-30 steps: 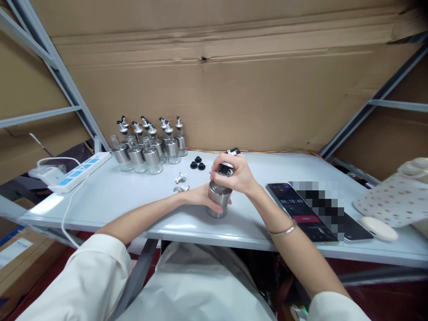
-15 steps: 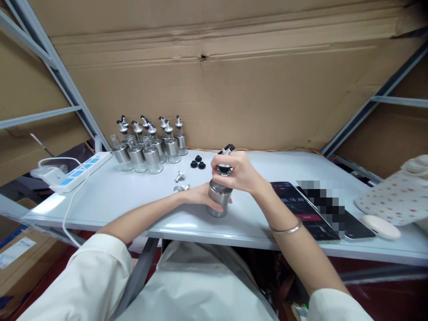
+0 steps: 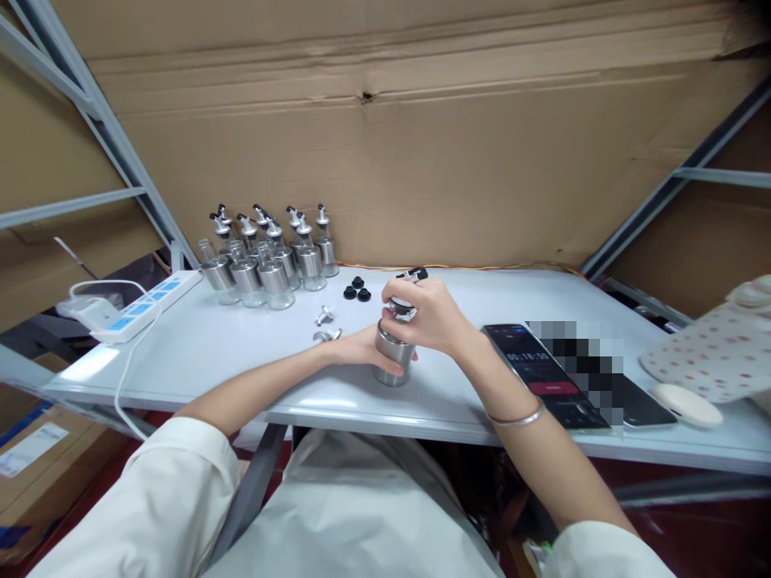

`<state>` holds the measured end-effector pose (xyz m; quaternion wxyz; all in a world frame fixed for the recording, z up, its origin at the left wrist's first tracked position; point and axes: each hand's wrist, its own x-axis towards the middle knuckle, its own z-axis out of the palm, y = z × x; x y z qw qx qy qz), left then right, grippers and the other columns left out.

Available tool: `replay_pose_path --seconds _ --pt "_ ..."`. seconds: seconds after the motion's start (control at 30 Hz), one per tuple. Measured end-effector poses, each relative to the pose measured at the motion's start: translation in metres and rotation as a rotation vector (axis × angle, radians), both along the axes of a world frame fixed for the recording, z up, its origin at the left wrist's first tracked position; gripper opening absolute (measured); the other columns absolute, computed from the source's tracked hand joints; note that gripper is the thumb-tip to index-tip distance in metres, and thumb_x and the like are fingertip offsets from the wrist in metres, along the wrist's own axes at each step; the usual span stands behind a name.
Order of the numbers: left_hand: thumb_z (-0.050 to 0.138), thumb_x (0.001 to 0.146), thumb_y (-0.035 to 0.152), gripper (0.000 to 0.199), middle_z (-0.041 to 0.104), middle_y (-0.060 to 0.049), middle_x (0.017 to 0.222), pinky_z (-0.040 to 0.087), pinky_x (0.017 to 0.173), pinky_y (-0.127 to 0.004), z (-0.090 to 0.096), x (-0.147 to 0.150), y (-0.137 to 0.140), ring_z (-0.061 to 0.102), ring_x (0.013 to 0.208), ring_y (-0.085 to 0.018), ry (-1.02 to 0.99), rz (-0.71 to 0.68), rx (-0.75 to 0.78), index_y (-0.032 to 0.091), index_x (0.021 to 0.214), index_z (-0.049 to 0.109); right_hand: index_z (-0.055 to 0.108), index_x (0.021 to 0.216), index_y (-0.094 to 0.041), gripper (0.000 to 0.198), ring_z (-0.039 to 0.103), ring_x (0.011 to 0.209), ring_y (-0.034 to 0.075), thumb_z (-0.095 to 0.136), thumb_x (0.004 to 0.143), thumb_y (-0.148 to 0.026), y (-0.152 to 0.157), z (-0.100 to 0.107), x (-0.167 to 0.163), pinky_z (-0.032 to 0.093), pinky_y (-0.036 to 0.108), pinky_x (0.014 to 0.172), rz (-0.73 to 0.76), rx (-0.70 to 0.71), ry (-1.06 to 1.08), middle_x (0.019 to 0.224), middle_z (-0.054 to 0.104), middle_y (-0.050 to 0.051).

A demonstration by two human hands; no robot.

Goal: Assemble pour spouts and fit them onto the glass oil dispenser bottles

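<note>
1. Currently I stand a steel-sleeved glass bottle [image 3: 391,347] upright on the grey tabletop [image 3: 467,401], at the clock's centre, with twelve straight away from me.
2. My left hand [image 3: 361,348] is wrapped around its sleeve from nine o'clock, thumb across the near side.
3. My right hand [image 3: 426,311] grasps the black-and-silver pourer spout [image 3: 400,308] at the bottle's mouth; my fingers hide the join, so I cannot tell how deep it sits.
4. Near us, towards ten o'clock, lie two silvery pourer tops [image 3: 326,315]; at eleven, three black stoppers [image 3: 357,292] cluster.
5. Farther off at ten stand three open-necked bottles [image 3: 275,285], just in front of the spouted bottles [image 3: 312,265].
6. At three o'clock lies a phone [image 3: 542,373] with a timer showing.
7. Out past nine, towards ten, sits a white power strip [image 3: 148,311].
</note>
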<state>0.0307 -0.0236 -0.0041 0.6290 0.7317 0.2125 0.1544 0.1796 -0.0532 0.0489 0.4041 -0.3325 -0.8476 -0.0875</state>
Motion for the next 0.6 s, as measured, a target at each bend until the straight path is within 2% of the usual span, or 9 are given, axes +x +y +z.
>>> replay_pose_path --seconds 0.2,0.47,0.6 --pt "0.077 0.058 0.017 0.035 0.064 -0.004 0.093 0.046 0.090 -0.037 0.0011 0.0004 -0.0017 0.059 0.092 -0.019 -0.009 -0.007 -0.008 0.015 0.090 0.064 0.054 0.069 -0.021 0.006 0.030 0.043 0.011 0.050 0.065 -0.021 -0.0011 -0.0007 -0.0021 0.020 0.025 0.048 -0.182 0.109 -0.057 0.045 0.042 -0.004" --pt "0.078 0.057 0.019 0.037 0.065 -0.004 0.093 0.046 0.091 -0.038 -0.0049 -0.0006 0.0018 0.060 0.094 -0.020 -0.034 -0.031 -0.004 0.016 0.091 0.065 0.055 0.069 -0.020 0.008 0.030 0.042 0.012 0.047 0.070 -0.019 0.0012 -0.0021 -0.0026 0.017 0.027 0.048 -0.150 0.090 -0.120 0.045 0.043 -0.003" --pt "0.079 0.057 0.020 0.038 0.065 -0.006 0.095 0.046 0.090 -0.040 -0.0060 -0.0005 0.0023 0.061 0.095 -0.021 -0.035 -0.024 0.007 0.015 0.092 0.065 0.055 0.067 -0.019 0.011 0.032 0.044 0.012 0.045 0.073 -0.020 0.0033 -0.0030 -0.0016 0.018 0.027 0.048 -0.120 0.106 -0.165 0.050 0.048 0.000"
